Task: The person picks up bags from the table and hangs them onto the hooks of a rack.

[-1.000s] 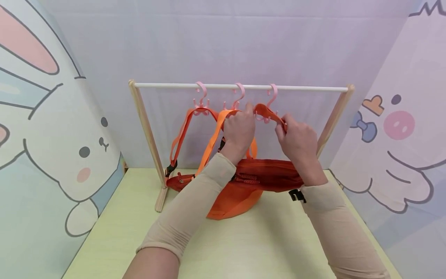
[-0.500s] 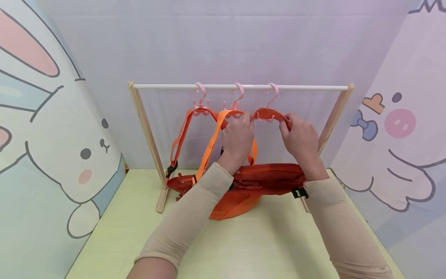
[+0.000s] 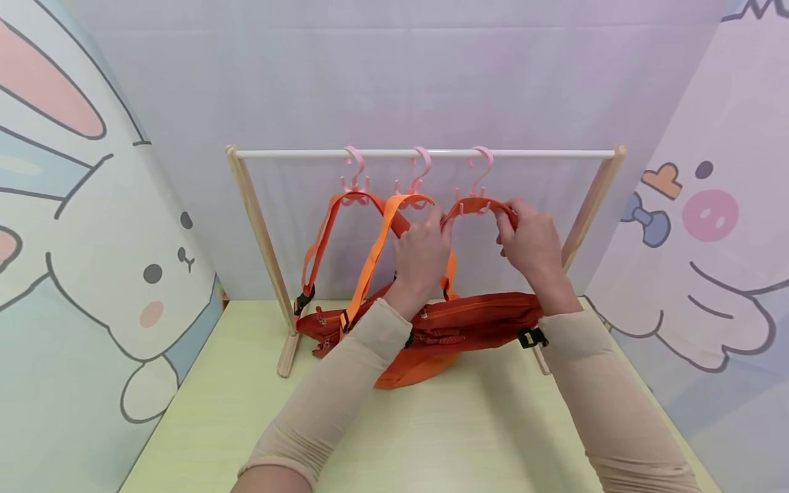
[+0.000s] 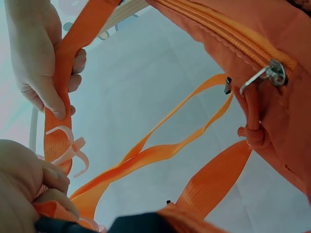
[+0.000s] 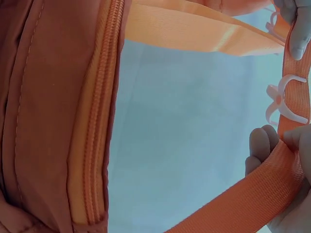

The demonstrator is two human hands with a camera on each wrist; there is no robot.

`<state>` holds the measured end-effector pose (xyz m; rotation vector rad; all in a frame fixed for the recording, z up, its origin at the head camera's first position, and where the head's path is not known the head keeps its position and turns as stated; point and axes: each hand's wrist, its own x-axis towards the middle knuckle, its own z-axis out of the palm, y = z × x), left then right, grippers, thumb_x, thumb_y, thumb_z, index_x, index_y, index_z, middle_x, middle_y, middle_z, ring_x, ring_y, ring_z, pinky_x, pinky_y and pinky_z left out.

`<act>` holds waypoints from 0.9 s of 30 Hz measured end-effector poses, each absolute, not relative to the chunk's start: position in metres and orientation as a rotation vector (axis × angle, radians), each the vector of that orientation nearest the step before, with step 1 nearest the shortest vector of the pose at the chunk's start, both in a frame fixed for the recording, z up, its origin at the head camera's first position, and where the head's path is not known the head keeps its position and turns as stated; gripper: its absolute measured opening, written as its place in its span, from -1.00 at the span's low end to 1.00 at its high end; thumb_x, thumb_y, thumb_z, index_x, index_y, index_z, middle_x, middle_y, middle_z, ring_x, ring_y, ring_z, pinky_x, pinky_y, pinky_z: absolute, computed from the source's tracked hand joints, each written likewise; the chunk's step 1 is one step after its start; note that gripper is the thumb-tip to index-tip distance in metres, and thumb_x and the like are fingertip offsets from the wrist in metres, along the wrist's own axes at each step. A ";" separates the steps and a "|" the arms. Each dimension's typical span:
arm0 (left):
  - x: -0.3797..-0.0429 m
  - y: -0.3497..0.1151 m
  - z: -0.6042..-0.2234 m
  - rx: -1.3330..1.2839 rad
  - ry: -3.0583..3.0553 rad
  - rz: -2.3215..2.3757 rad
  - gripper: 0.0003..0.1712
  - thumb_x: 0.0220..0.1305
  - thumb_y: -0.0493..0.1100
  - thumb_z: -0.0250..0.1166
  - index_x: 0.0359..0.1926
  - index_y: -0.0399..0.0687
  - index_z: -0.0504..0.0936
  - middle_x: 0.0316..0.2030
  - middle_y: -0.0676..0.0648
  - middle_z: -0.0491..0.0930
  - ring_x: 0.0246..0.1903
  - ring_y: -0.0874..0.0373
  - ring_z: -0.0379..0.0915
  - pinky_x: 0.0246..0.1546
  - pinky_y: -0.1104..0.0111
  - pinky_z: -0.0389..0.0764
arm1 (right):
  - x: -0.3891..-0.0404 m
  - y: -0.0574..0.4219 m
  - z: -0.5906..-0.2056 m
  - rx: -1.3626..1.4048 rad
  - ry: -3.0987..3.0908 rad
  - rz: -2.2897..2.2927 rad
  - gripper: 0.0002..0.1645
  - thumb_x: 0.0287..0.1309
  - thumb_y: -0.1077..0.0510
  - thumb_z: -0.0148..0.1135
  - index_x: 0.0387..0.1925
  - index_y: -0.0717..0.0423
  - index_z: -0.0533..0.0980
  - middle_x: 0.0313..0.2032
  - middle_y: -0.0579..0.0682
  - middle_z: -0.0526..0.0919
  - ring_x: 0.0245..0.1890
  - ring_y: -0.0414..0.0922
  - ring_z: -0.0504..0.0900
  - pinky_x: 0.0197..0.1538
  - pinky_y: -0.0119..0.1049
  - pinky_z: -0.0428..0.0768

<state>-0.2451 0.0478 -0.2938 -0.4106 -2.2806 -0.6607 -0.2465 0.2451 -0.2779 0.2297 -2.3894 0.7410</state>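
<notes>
A red-orange zipped bag (image 3: 493,316) hangs below the rack by its broad orange strap (image 3: 476,205), which arches across the prongs of the rightmost pink hook (image 3: 487,161). My left hand (image 3: 420,257) grips that strap just left of the hook. On the other side my right hand (image 3: 529,238) pinches it between thumb and fingers. The right wrist view shows the strap (image 5: 243,194) running down from my right hand, with white-looking prongs (image 5: 278,100) curling over it between both hands. Part of the bag is hidden behind my left forearm. A black buckle (image 3: 532,337) dangles near my right cuff.
Two other pink hooks, left (image 3: 357,161) and middle (image 3: 425,161), carry orange straps on the white rail (image 3: 296,154). Wooden legs (image 3: 259,226) support the rail at both ends. A brighter orange bag (image 3: 416,371) hangs lower, above the pale table (image 3: 209,383).
The strap between my hands has come down from a raised fold to lie across the right hook's prongs. Both hands and the red-orange bag have sunk slightly.
</notes>
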 end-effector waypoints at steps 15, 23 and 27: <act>-0.245 0.045 -0.317 -0.474 -2.306 -0.829 -0.71 0.67 0.02 0.14 -0.12 -0.09 0.59 -0.66 0.07 0.38 -0.78 0.19 0.29 -0.74 0.40 0.34 | -0.256 0.244 -0.291 0.197 -2.449 0.849 -0.68 0.65 0.03 0.05 0.14 0.16 0.53 -0.33 0.14 0.69 -0.41 0.03 0.75 -0.22 0.05 0.74; -0.244 0.040 -0.330 -0.508 -2.319 -0.919 -0.72 0.66 -0.02 0.15 0.07 -0.12 0.64 -0.45 0.03 0.55 -0.64 0.21 0.41 -0.58 0.39 0.49 | -0.258 0.245 -0.297 0.191 -2.471 0.860 -0.68 0.63 0.02 0.09 0.12 0.16 0.54 -0.25 0.17 0.74 -0.31 0.07 0.76 -0.15 0.09 0.74; -0.243 0.038 -0.337 -0.497 -2.349 -0.972 -0.69 0.64 -0.06 0.18 0.20 -0.12 0.61 -0.25 -0.01 0.64 -0.48 0.16 0.54 -0.46 0.32 0.63 | -0.259 0.247 -0.300 0.198 -2.469 0.862 -0.70 0.60 0.08 0.15 0.14 0.20 0.54 -0.20 0.21 0.75 -0.27 0.11 0.76 -0.12 0.12 0.73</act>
